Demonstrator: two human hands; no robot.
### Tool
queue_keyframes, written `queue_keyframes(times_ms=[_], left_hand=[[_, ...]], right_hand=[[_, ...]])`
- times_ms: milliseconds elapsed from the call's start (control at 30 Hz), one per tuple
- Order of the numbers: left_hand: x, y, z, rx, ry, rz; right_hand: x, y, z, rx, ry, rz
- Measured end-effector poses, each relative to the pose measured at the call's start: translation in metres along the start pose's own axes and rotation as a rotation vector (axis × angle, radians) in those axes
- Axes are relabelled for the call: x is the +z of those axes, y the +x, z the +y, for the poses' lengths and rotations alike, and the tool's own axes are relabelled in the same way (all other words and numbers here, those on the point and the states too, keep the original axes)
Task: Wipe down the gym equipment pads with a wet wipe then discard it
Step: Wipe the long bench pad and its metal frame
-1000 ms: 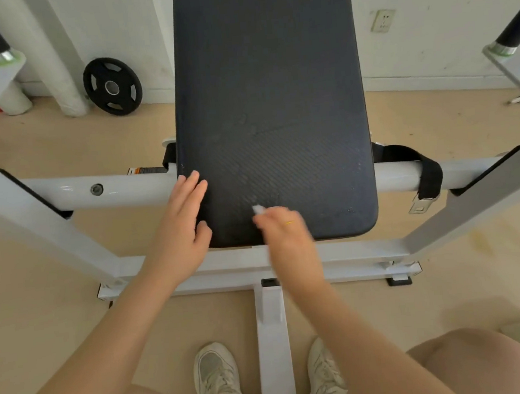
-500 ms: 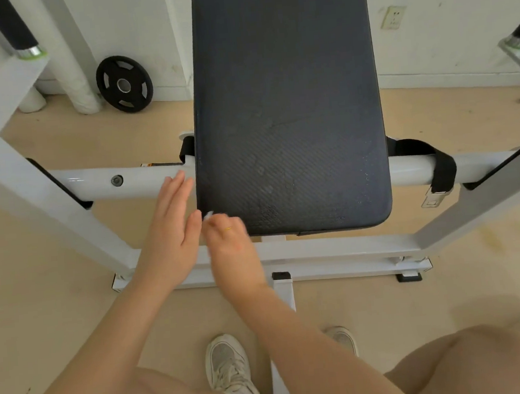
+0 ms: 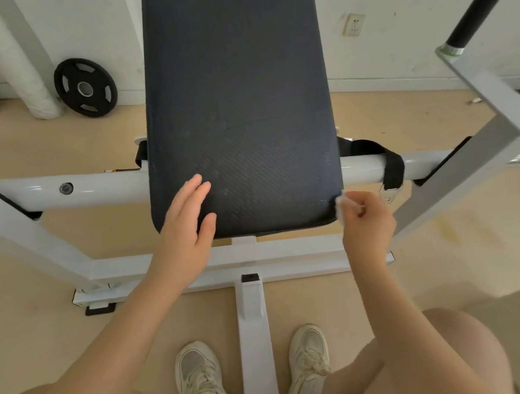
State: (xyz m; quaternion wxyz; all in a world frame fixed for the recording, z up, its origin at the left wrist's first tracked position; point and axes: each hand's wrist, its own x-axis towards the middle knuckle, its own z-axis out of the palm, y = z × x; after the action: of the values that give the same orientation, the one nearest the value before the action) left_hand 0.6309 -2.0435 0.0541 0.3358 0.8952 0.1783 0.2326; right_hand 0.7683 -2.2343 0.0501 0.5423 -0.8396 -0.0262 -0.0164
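Observation:
A long black bench pad (image 3: 238, 104) runs away from me down the middle of the view. My left hand (image 3: 187, 228) lies flat and open on the pad's near left corner. My right hand (image 3: 367, 222) is closed on a small white wet wipe (image 3: 340, 207), pressing it against the pad's near right corner. Only a bit of the wipe shows past my fingers. Faint damp streaks mark the near part of the pad.
The white steel frame (image 3: 94, 189) crosses under the pad, with a black strap (image 3: 391, 166) and buckle on its right. A black weight plate (image 3: 85, 88) leans on the wall at back left. Angled uprights stand at both sides. My shoes (image 3: 202, 378) straddle the frame's centre beam.
My right hand has swept the wipe along the pad's near edge from the left corner to the right corner. My left hand has shifted from the pad's left side onto its surface.

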Motion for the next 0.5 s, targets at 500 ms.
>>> queue_keyframes(times_ms=[500], left_hand=[[-0.013, -0.024, 0.078, -0.164, -0.544, -0.085]], right_hand=[[-0.021, -0.067, -0.059, -0.022, 0.523, -0.694]])
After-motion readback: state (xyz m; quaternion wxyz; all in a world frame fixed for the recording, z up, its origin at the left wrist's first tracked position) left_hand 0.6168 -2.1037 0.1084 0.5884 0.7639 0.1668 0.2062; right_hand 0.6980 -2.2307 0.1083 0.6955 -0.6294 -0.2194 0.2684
